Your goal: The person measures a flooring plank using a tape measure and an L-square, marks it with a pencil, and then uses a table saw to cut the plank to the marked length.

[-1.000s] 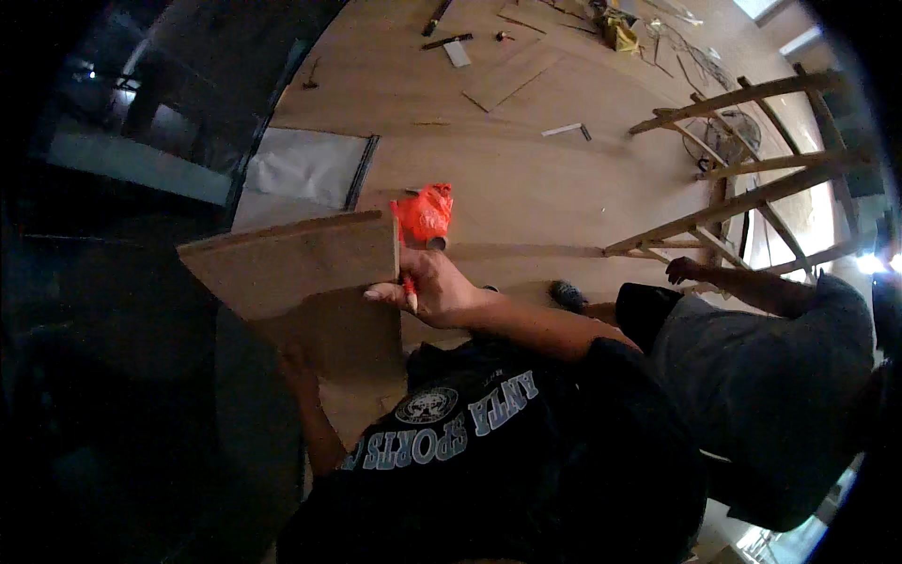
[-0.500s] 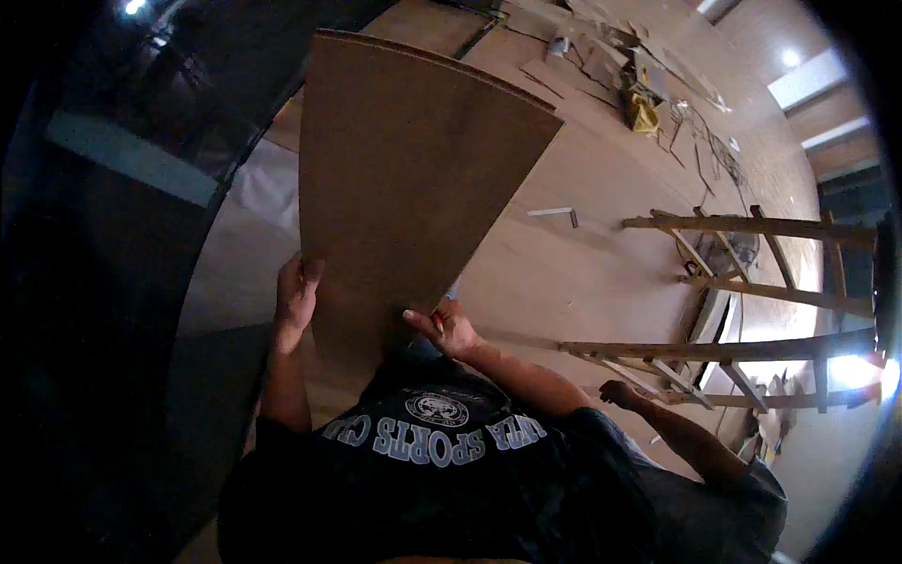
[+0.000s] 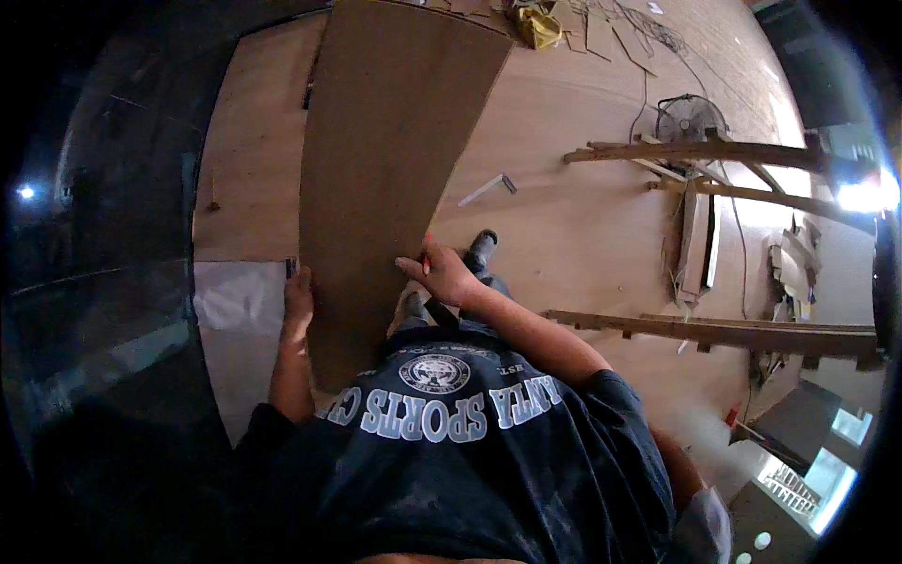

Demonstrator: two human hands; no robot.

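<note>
A long brown board (image 3: 385, 160) stands on edge in front of me and reaches far up the picture. My left hand (image 3: 299, 293) grips its left edge low down. My right hand (image 3: 440, 274) presses on its right edge, and a small red thing shows between the fingers. My dark printed shirt (image 3: 442, 414) hides the board's lower end. My dark shoe (image 3: 479, 249) shows just right of the right hand.
Wooden floor (image 3: 583, 235) all around. Long timber frames (image 3: 705, 155) lie to the right, with a floor fan (image 3: 689, 117) behind them. A small metal square (image 3: 489, 190) lies on the floor. Scraps and a yellow object (image 3: 536, 23) sit at the top. A white sheet (image 3: 235, 301) lies left.
The board has been lifted from lying low to standing tall before me. Both hands have come onto its edges, and my view has swung to the right.
</note>
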